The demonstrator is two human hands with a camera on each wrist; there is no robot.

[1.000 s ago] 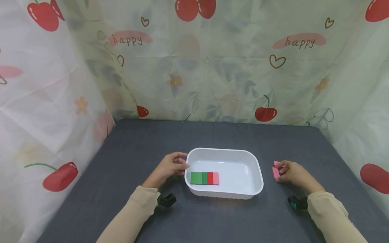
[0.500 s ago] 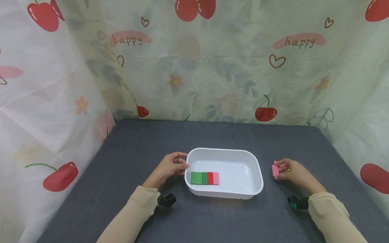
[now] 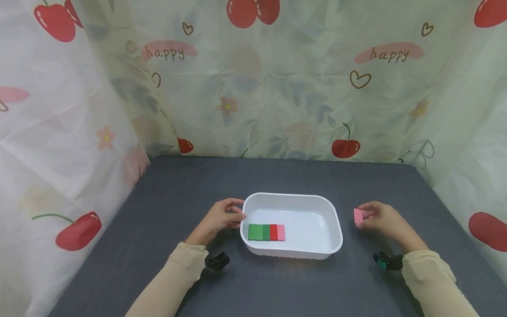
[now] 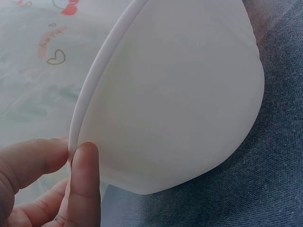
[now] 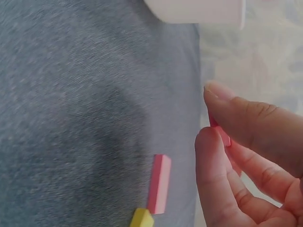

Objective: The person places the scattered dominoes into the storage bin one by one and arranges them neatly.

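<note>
A white tray (image 3: 333, 210) sits mid-table, holding a row of flat blocks: green (image 3: 255, 232), red (image 3: 273, 232) and pink (image 3: 281, 232). My left hand (image 3: 239, 215) pinches the tray's left rim (image 4: 75, 142) between thumb and forefinger. Right of the tray, my right hand (image 3: 365, 215) pinches a small pink block (image 3: 358, 215) held just above the table; the same block (image 5: 220, 133) shows in the right wrist view between thumb and forefinger. Below it on the cloth lie another pink block (image 5: 159, 183) and a yellow block (image 5: 141, 218).
The table (image 3: 277, 176) is covered in dark grey cloth and walled on three sides by a cherry-print curtain (image 3: 277, 88). Black wrist camera mounts (image 3: 216, 260) sit on both sleeves near the front edge.
My right hand has raised the pink block off the table and shifted it slightly away from me. The left hand and the tray have stayed put.
</note>
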